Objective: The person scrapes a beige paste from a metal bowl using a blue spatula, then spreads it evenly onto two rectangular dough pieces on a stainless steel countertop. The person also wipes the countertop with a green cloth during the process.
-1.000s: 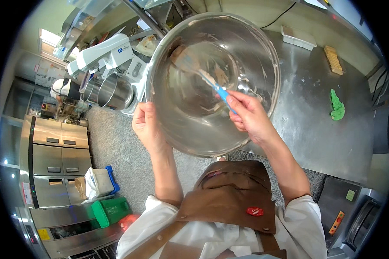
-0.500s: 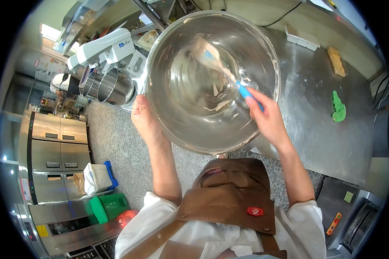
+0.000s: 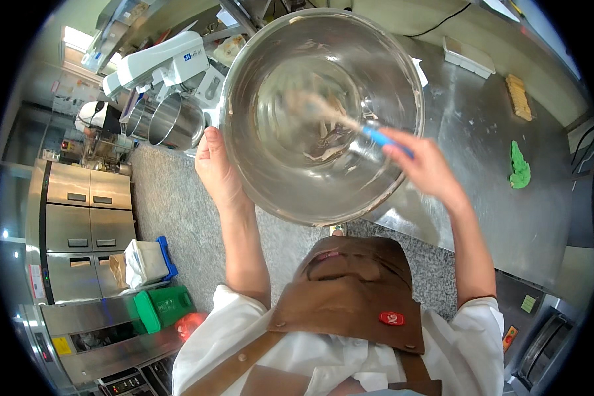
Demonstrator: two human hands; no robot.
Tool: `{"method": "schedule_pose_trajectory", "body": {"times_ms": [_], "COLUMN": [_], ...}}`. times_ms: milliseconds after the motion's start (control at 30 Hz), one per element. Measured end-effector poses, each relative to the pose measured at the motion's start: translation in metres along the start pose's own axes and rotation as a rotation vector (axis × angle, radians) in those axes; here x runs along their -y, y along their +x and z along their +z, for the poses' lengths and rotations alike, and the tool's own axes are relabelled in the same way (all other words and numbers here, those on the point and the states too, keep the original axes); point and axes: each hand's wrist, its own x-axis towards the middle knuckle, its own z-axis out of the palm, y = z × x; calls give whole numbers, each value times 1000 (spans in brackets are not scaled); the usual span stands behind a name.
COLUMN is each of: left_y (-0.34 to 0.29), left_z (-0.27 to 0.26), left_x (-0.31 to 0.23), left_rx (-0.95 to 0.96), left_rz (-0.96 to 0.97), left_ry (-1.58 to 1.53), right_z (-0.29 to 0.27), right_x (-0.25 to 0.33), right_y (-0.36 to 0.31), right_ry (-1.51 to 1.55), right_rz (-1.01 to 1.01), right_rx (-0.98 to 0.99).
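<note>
A big steel mixing bowl (image 3: 277, 175) is tipped toward me, its inside smeared with thin streaks of pale brown batter (image 3: 330, 153). My left hand (image 3: 216, 165) grips the bowl's left rim, thumb up along the outside and the other fingers hidden behind it. In my right hand (image 3: 421, 162) is a spatula (image 3: 376, 136) with a blue handle. Its head reaches into the bowl and is blurred by motion, so whether it touches the wall cannot be told.
Right of the bowl runs a steel worktable (image 3: 468, 171) with a white tray (image 3: 468, 57), a yellowish block (image 3: 518, 97) and a crumpled green cloth (image 3: 519, 165). A white stand mixer (image 3: 162, 63) and steel bowls (image 3: 176, 122) stand at left. Below them sits a green bin (image 3: 165, 308).
The bowl has shifted slightly up and left. My right hand has moved a little to the right, and the spatula's head has swung lower in the bowl. My left hand keeps its hold.
</note>
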Motion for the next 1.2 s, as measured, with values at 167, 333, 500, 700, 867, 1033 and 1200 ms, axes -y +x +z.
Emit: {"method": "schedule_pose_trajectory", "body": {"times_ms": [167,333,500,700,867,1033,1200], "left_y": [1,7,15,17,31,45,51], "left_z": [7,-3,-1,7,-13,-38,-72], "left_x": [0,6,5,-4,-7,-9,-18], "left_rx": [-35,76,65,112,102,-89,-269], "left_rz": [-11,2,-13,-43,-16,-97,-136], "left_ry": [16,45,81,2,73,189,252], "right_z": [-25,-30,-31,-28,-26,-56,-80], "right_x": [-7,5,11,31,30,-15,-53], "right_y": [43,66,79,81,78,47,3], "right_ry": [155,-26,-110,-422,-387,209,414], "right_rz": [254,-37,-109,-187,-121,265,479], "right_rx": [135,138,188,406,682,618,233]}}
